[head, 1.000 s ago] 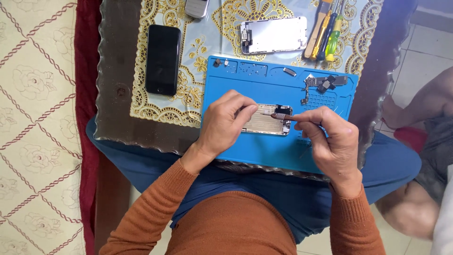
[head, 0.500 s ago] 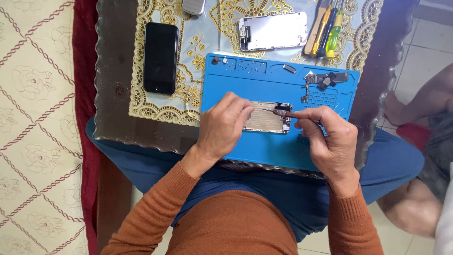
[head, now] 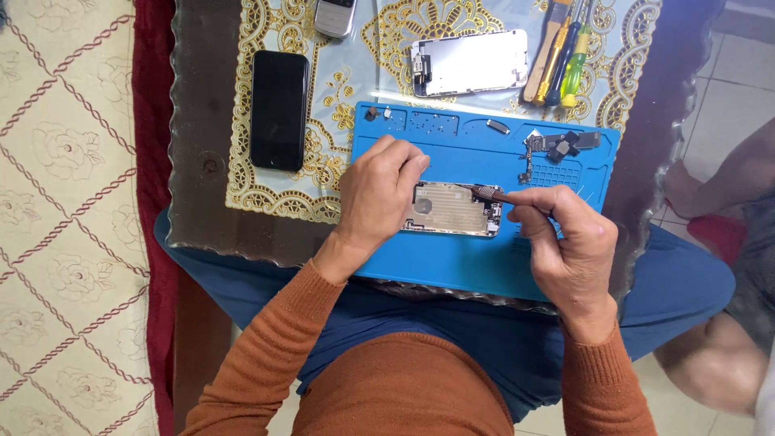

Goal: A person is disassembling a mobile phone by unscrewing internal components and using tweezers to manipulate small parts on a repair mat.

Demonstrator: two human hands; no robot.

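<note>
On the blue mat (head: 452,266), left hand (head: 378,194) still steadies the opened phone (head: 452,208); right fingers (head: 533,211) stay clamped on tool (head: 492,194).

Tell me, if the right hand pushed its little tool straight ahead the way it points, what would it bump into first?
Probably the opened phone. The right hand aims its thin tool leftward, its tip at the phone's top right corner. Beyond are the left hand's fingers, though depth is unclear.

three screwdrivers (head: 557,52), two phones (head: 279,109) (one opened)
</note>
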